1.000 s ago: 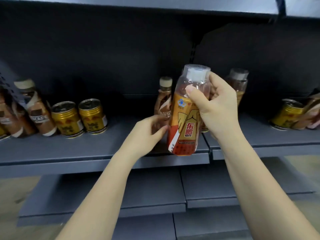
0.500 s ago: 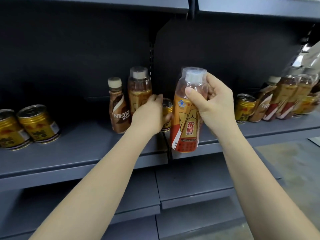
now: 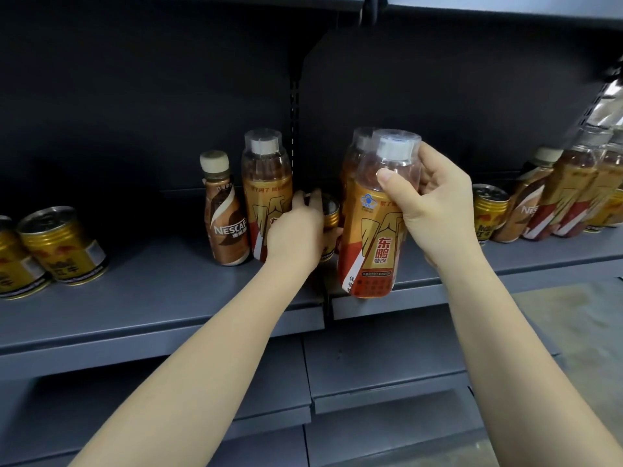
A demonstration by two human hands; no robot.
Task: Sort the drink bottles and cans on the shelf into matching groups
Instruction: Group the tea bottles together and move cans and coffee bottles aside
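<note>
My right hand (image 3: 435,203) grips an orange energy-drink bottle (image 3: 371,244) by its clear upper part and holds it above the front edge of the grey shelf (image 3: 168,291). Just behind it stands a second bottle of the same kind (image 3: 352,146), mostly hidden. My left hand (image 3: 296,234) reaches onto the shelf and curls around a small gold can (image 3: 332,210). That can sits between the held bottle and another standing orange bottle (image 3: 266,176). A brown Nescafé bottle (image 3: 224,224) stands left of that one.
Two gold cans (image 3: 64,244) stand at the far left of the shelf. On the right section are a gold can (image 3: 488,214) and a cluster of brown and orange bottles (image 3: 569,190). Lower grey shelves (image 3: 387,365) lie beneath my arms.
The view has shifted slightly right. My left hand has closed further round the small gold can. My right hand still holds the orange bottle in about the same place.
</note>
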